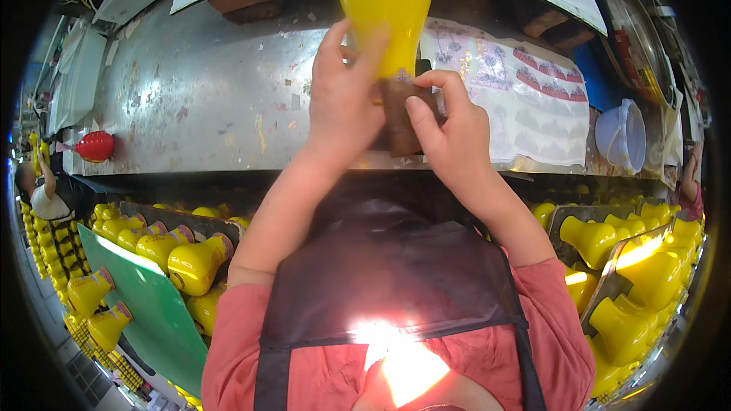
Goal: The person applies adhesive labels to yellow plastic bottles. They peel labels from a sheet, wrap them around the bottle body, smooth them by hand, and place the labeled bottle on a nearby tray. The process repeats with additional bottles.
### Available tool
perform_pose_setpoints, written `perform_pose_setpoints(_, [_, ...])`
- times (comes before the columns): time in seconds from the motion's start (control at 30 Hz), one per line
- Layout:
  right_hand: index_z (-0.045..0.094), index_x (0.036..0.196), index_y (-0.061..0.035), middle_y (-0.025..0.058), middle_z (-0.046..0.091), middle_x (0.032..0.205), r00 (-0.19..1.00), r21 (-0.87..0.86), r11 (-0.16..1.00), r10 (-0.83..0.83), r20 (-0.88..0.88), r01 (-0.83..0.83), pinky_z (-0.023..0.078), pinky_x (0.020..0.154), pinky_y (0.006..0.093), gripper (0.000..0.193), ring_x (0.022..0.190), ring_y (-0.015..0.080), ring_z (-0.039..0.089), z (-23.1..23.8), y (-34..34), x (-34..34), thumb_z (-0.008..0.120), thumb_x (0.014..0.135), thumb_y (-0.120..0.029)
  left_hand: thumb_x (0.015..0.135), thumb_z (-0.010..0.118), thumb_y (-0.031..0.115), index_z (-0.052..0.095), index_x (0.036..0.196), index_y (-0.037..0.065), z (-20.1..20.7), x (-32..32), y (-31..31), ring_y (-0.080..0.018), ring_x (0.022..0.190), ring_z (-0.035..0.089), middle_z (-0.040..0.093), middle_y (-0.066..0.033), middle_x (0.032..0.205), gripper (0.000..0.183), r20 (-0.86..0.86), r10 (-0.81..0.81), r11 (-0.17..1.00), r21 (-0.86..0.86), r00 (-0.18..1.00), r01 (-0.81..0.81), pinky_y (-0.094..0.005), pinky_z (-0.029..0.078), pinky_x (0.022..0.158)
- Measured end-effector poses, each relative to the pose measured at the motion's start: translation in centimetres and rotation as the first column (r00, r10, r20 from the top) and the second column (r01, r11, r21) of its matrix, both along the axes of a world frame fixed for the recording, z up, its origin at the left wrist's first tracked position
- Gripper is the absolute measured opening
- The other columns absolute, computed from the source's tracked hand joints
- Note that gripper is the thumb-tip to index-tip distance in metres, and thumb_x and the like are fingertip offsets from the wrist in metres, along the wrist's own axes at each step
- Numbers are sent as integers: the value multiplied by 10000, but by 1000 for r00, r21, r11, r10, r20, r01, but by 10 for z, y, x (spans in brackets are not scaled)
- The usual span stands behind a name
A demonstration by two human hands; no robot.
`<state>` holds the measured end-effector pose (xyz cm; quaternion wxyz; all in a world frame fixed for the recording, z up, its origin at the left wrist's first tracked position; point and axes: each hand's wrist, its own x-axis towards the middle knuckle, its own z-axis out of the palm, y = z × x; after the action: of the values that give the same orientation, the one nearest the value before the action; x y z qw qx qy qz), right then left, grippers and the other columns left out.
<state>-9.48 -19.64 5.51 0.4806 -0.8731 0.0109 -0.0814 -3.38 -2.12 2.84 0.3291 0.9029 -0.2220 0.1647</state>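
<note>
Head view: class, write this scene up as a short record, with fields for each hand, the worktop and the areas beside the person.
Left hand: against a glossy yellow bulb-shaped vase; fingers blurred
Right hand: holding a brown block-shaped piece at the vase's near end
Worktop: grey metal surface
On worktop, right: white patterned sheet, pale lavender plastic bucket
Beside person: more yellow vases, both sides; flat green board, left

From the head, one fisheye looks steeply down, close over left hand (pixel 343 106) and right hand (pixel 461 131)
</note>
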Motion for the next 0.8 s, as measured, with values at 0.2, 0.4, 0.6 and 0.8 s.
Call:
perform_pose_setpoints(0.2, [619, 1147, -101, 205, 709, 841, 986, 252, 957, -120, -116, 146, 531, 605, 387, 211, 699, 327, 722, -4, -9, 6, 677, 961, -182, 790, 813, -8, 387, 1610, 92, -5, 2, 9, -320, 1210, 630, 499, -211, 1520, 929, -58, -100, 970, -229, 993, 84, -384, 545, 979])
perform_pose_setpoints(0.4, [641, 1159, -65, 32, 706, 897, 1000, 3, 1000, 29, 7, -29, 491, 668, 241, 221, 701, 63, 593, 6, -3, 0, 705, 966, -153, 821, 819, 37, 340, 1612, 37, -10, 1, 15, -343, 1390, 551, 499, -214, 1548, 925, -290, -187, 921, -383, 938, 66, -401, 491, 1103])
perform_pose_setpoints(0.6, [682, 1113, -43, -15, 659, 835, 998, 302, 953, 47, -48, -31, 458, 665, 234, 185, 705, 38, 498, 10, -11, 14, 697, 953, -135, 944, 665, -84, 182, 1679, 91, -2, 0, 24, -180, 1375, 516, 457, -73, 1579, 897, -373, -554, 554, -833, 744, -5, -340, 458, 1117])
perform_pose_setpoints(0.8, [681, 1199, -27, 13, 673, 1103, 993, 371, 924, 113, -32, -94, 477, 851, 220, 220, 960, 69, 602, 8, -6, 15, 686, 998, -116, 961, 724, 48, 167, 1684, 122, -3, -5, 23, -203, 1406, 500, 430, -66, 1617, 916, -364, -629, 374, -916, 686, -143, -375, 449, 1142])
